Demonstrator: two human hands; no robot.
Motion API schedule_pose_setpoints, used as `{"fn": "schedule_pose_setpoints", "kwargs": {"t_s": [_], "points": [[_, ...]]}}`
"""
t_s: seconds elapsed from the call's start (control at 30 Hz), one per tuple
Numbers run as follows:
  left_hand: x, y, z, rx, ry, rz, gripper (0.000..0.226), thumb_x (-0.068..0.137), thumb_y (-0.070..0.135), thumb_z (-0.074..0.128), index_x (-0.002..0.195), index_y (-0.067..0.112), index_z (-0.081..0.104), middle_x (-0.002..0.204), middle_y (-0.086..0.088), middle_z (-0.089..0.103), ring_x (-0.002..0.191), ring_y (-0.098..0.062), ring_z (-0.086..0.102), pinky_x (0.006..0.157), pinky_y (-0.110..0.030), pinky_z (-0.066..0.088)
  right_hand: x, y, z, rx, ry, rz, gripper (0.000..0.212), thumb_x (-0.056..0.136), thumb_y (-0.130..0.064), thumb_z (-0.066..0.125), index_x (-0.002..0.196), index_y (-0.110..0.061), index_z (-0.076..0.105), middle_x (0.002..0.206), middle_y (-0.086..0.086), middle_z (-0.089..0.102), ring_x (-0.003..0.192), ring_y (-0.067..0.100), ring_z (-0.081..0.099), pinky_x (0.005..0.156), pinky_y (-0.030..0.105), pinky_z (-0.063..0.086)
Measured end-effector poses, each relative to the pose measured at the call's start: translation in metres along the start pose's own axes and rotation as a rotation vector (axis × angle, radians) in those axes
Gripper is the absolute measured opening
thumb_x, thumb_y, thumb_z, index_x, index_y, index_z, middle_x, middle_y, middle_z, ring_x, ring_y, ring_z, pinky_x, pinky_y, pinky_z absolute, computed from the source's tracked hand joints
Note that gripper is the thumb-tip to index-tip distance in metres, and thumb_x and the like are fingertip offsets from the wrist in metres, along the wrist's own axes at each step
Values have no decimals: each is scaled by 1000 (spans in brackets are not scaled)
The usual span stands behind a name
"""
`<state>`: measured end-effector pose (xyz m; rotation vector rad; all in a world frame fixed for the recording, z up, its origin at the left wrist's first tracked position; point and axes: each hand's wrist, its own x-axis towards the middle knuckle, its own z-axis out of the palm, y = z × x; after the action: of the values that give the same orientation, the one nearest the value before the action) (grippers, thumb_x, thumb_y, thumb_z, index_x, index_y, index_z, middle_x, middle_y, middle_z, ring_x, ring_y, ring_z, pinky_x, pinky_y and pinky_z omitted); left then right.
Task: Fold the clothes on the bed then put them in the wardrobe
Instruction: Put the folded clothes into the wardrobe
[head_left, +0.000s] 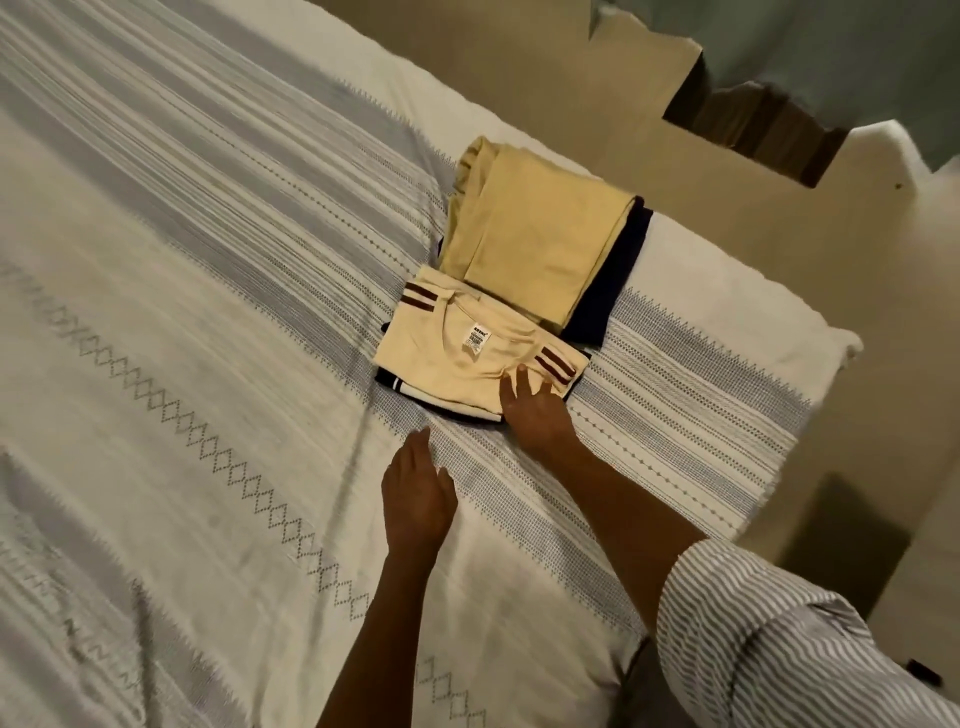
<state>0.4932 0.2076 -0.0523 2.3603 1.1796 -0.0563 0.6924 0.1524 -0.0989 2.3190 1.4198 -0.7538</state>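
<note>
The right hand (535, 410) is lying flat with its fingers straight and slightly spread, pressing on the near right corner of a folded cream T-shirt with dark red sleeve stripes and a white neck label (467, 358). The left hand (418, 496) is hovering or resting just short of that shirt, fingers straight and together, palm down on the white bedspread with grey-blue woven stripes and diamond stitching (208, 312); whether it is actually touching the cloth is hard to tell. Under the cream shirt a dark navy garment with white bands (402, 387) is peeking out at the near edge, mostly hidden. Just beyond the shirt, touching its far side, a folded pale yellow garment (535, 234) is sitting on another dark navy piece (610, 280), of which only the right edge is showing. The right forearm is running back from the shirt into a grey-and-white wavy-striped sleeve (779, 639), cut off by the frame's lower right corner. Past the pile, the far top right is blurred and hard to make out.
</note>
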Motion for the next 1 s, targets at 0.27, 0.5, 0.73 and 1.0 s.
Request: {"fn": "schedule_pose_setpoints", "kwargs": {"t_s": [0.27,0.5,0.73,1.0], "points": [[18,48,-52,156,-43,156,94,81,39,75,153,9,23,157,-19,28,139,-41,36,106,-54,38,-64,80,-101,401,-43,-130,57,94,-39,61,147,-24,46,148,2,50,132,24,48,100,31,39],[16,139,-77,195,-230,326,97,76,39,77,155,23,23,157,-6,31,146,-34,25,119,-49,18,-190,153,-152,555,-222,-99,15,83,-27,71,93,-17,65,94,7,65,82,25,59,60,29,37],[-19,234,-52,176,-668,514,60,85,33,69,139,29,45,129,-4,62,114,-26,59,89,-32,46,-316,226,-137,674,-233,77,14,72,-23,71,67,-18,60,71,-2,60,59,16,50,51,28,33],[-73,335,-23,-6,-605,950,135,58,78,72,157,23,-1,163,1,8,147,-17,16,120,-40,21,-401,257,-123,300,-216,216,48,79,-40,69,123,-20,64,116,0,66,99,27,65,74,33,50]]}}
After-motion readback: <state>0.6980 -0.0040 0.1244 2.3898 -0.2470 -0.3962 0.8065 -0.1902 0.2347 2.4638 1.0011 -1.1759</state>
